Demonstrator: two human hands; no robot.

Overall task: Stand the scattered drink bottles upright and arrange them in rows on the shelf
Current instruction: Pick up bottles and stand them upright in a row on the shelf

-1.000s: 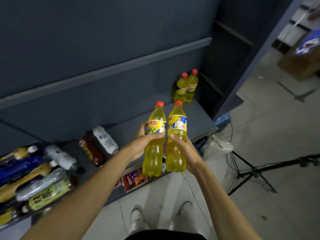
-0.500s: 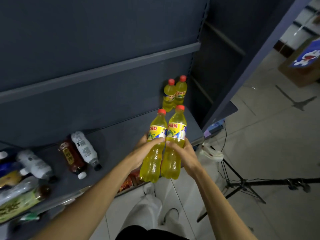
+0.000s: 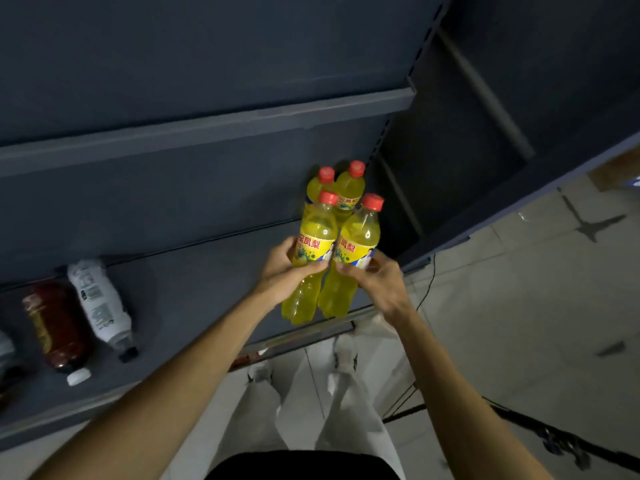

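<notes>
I hold two yellow drink bottles with red caps upright, side by side, over the right end of the dark shelf (image 3: pixel 194 289). My left hand (image 3: pixel 284 271) grips the left yellow bottle (image 3: pixel 313 251) and my right hand (image 3: pixel 377 282) grips the right yellow bottle (image 3: pixel 356 244). Just behind them, two more yellow bottles (image 3: pixel 349 185) stand upright together at the back right corner of the shelf. On the left part of the shelf a white bottle (image 3: pixel 98 303) and a dark red-brown bottle (image 3: pixel 55 327) lie on their sides.
An upper shelf board (image 3: pixel 207 129) overhangs the lower shelf. A vertical shelf post (image 3: pixel 391 140) bounds the right end. More lying bottles show at the left edge (image 3: pixel 5 355). A tripod leg (image 3: pixel 519 427) and pale tiled floor (image 3: pixel 519 306) lie to the right.
Both hands have carried the two yellow bottles forward and right, close in front of the standing pair. The view has shifted right, so most lying bottles have left the frame.
</notes>
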